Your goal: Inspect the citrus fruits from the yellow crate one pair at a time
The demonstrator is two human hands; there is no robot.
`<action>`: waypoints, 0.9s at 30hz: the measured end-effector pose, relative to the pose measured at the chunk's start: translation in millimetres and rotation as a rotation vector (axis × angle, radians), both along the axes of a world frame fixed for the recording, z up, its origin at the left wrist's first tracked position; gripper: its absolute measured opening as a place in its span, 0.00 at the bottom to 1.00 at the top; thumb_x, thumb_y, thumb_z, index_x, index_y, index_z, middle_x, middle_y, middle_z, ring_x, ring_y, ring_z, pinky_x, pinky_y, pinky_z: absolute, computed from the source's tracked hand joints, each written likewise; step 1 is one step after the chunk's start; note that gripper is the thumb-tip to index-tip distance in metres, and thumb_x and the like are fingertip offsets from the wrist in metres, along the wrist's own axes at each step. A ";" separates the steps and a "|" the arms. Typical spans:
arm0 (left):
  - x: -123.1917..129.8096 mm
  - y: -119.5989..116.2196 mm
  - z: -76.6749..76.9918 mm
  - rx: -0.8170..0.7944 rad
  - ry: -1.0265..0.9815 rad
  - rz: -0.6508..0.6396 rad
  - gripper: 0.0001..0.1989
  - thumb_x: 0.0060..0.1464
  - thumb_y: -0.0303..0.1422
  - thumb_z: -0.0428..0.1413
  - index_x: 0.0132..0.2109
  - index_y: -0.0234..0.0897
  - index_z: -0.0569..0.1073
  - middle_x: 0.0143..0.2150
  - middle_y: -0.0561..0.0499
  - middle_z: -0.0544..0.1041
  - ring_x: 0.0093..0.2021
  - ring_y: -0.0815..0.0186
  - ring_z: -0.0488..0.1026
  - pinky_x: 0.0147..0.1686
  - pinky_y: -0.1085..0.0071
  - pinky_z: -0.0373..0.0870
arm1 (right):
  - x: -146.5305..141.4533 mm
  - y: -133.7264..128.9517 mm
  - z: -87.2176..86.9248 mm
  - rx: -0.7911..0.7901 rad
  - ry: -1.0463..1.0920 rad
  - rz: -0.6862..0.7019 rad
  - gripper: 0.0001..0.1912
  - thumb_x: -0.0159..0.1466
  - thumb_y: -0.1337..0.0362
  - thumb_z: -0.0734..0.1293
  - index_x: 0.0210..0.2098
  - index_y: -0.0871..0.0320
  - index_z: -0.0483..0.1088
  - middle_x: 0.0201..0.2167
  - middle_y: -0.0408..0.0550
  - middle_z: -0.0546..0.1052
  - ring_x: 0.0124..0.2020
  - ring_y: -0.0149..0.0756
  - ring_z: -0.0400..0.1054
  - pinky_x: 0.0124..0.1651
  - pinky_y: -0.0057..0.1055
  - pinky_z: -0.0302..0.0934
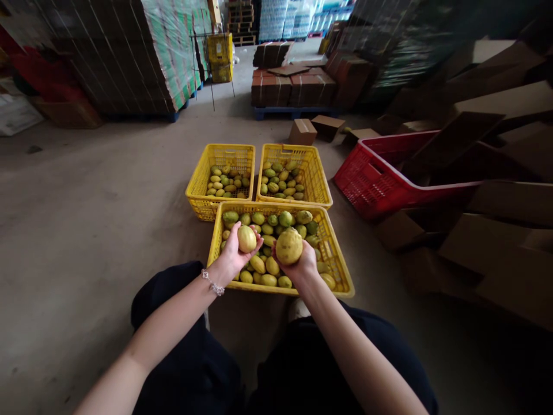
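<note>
My left hand [233, 253] is closed around a smooth, pale yellow lemon [247, 239], palm turned up. A larger, blotchy yellow lemon [289, 246] with a rough top rests in the closed fingers of my right hand [306, 262]. Both hands are above the near yellow crate [345, 282], which holds many green and yellow lemons [268, 280]. Behind it stand two more yellow crates, the left one [196, 187] and the right one [317, 178], each with a lower layer of lemons inside.
To the right, a red crate [365, 184] is tilted among loose cardboard boxes [488, 248]. Small cartons [302, 132] lie beyond the crates. Farther back are flattened boxes on a blue pallet [280, 112] and a tall wrapped stack [168, 63].
</note>
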State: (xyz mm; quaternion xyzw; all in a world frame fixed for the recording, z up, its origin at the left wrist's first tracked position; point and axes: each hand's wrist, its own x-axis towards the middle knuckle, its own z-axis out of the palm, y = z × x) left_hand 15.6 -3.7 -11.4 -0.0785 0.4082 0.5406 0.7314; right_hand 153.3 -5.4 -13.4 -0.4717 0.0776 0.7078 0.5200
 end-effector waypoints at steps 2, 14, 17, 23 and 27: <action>-0.3 -0.8 -0.3 -0.002 -0.019 0.003 0.11 0.60 0.36 0.49 0.34 0.32 0.70 0.27 0.48 0.73 0.26 0.68 0.73 0.28 0.70 0.77 | 0.1 -0.1 1.7 -0.021 -0.006 0.027 0.15 0.64 0.62 0.51 0.29 0.56 0.67 0.19 0.46 0.74 0.21 0.37 0.69 0.23 0.31 0.63; 0.3 -1.3 6.8 -0.057 0.002 -0.040 0.07 0.54 0.34 0.54 0.34 0.34 0.68 0.27 0.49 0.72 0.28 0.65 0.73 0.26 0.68 0.77 | 0.3 0.8 -9.1 -0.037 -0.015 0.057 0.11 0.62 0.59 0.56 0.29 0.54 0.66 0.18 0.42 0.71 0.21 0.37 0.68 0.26 0.34 0.65; 1.3 -1.2 4.3 -0.089 -0.013 -0.097 0.09 0.58 0.33 0.48 0.34 0.33 0.69 0.27 0.47 0.73 0.26 0.66 0.72 0.24 0.69 0.76 | 1.2 1.3 -11.6 -0.061 -0.016 0.093 0.13 0.63 0.58 0.55 0.30 0.55 0.67 0.19 0.44 0.72 0.23 0.39 0.69 0.27 0.36 0.66; 3.5 -1.0 2.4 -0.124 0.052 -0.084 0.07 0.58 0.34 0.51 0.37 0.34 0.69 0.28 0.48 0.73 0.27 0.64 0.74 0.26 0.66 0.77 | 1.9 2.3 -17.2 -0.025 -0.016 0.066 0.10 0.62 0.59 0.56 0.30 0.54 0.66 0.20 0.41 0.72 0.23 0.37 0.69 0.29 0.37 0.67; 3.6 -0.3 3.2 -0.106 0.038 -0.117 0.07 0.59 0.34 0.51 0.38 0.34 0.69 0.27 0.48 0.73 0.26 0.65 0.74 0.26 0.67 0.77 | 1.4 2.3 -15.6 0.001 0.019 0.048 0.09 0.62 0.62 0.56 0.29 0.54 0.65 0.21 0.42 0.73 0.23 0.37 0.69 0.28 0.36 0.68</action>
